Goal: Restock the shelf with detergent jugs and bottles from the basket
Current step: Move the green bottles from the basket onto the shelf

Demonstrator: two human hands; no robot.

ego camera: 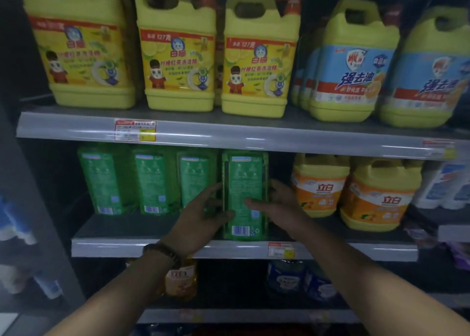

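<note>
A green detergent bottle [245,183] stands at the front edge of the middle shelf [127,249], its back label and barcode facing me. My left hand [203,216] holds its left side and my right hand [277,203] holds its right side, thumb across the label. Three more green bottles [150,180] stand in a row to its left, further back. The basket is out of view.
Yellow jugs [178,56] and blue-labelled jugs [353,63] fill the top shelf. Orange-labelled yellow jugs [376,195] stand right of my hands. The bottom shelf holds an orange bottle [181,279] and blue bottles [287,279]. A grey upright post [30,183] bounds the left.
</note>
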